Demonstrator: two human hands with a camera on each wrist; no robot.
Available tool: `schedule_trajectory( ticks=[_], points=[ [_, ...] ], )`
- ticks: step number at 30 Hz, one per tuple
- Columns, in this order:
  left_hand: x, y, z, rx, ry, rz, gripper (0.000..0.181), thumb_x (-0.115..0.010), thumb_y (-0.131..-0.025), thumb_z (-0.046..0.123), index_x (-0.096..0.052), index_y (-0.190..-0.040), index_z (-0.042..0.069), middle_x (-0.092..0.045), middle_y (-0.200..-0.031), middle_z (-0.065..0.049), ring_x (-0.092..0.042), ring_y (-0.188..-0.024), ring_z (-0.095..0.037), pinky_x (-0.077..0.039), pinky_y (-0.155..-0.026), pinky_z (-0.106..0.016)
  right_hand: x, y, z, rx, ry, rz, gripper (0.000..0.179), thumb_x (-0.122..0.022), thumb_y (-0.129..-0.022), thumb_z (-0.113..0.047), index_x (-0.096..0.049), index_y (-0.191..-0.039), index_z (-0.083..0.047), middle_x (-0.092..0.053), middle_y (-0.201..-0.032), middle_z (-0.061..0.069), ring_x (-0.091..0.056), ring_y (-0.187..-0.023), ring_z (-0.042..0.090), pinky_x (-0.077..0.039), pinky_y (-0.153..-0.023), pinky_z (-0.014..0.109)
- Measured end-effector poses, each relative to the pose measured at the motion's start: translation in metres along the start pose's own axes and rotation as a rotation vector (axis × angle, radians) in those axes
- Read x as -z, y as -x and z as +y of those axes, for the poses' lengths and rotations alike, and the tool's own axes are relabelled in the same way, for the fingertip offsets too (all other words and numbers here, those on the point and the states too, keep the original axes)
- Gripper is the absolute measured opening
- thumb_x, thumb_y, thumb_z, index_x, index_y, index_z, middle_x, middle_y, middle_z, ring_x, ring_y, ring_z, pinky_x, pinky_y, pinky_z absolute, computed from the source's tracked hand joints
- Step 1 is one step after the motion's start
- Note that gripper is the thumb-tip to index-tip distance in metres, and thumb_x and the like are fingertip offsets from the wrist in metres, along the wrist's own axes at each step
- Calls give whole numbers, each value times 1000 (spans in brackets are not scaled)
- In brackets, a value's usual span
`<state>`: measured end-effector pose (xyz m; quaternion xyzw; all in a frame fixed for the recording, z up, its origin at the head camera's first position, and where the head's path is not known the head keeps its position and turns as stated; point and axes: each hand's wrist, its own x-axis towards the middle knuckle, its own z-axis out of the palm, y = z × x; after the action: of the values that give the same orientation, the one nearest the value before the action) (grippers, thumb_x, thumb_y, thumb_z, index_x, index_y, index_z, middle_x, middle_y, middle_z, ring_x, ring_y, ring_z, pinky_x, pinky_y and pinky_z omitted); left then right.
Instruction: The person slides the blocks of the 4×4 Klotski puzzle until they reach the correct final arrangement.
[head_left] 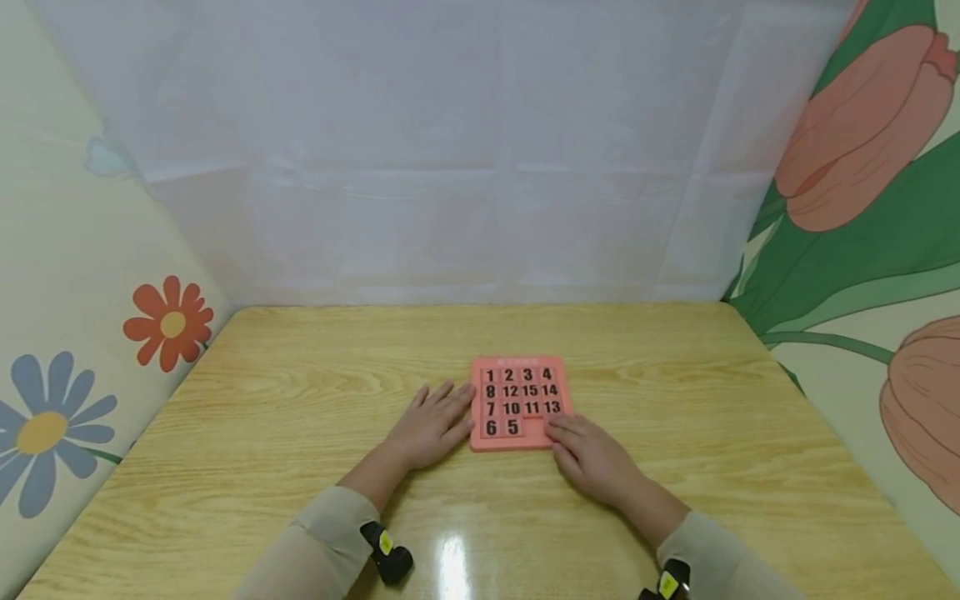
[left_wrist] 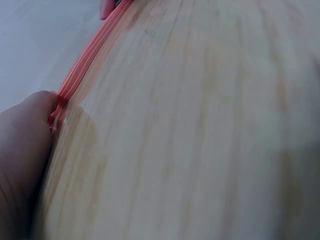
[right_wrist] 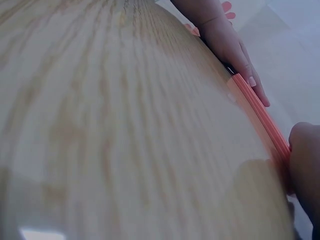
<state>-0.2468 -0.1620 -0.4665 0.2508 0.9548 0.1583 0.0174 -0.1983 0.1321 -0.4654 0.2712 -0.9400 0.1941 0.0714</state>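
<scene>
Sleeves point(head_left: 315, 546) lead to left hand point(head_left: 429, 425) and right hand point(head_left: 597, 461), fingers straight, touching the number puzzle point(head_left: 495, 446) short of the desk's point(head_left: 360, 333) far edge, likely sliding time, so next fill the gap point(head_left: 534, 429).

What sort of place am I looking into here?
Probably a small booth set up indoors: a wood-grain table, a creased white sheet behind it, and flower-printed walls on both sides.

Wood-grain table point(head_left: 300, 358), glossy; pink number puzzle point(head_left: 520, 402) on it, apparently lying flat.
</scene>
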Motion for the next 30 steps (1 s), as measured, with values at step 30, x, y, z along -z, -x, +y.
schedule_trajectory(
  ticks=[30],
  points=[
    [5, 0, 3, 11, -28, -30, 61, -37, -104, 45, -28, -155, 14, -30, -161, -3, -19, -152, -31, -7, -124, -56, -14, -21, -31, 93, -26, -47, 39, -50, -100, -25, -60, -136, -13, -56, -144, 5, -49, -136, 26, -36, -116, 44]
  ],
)
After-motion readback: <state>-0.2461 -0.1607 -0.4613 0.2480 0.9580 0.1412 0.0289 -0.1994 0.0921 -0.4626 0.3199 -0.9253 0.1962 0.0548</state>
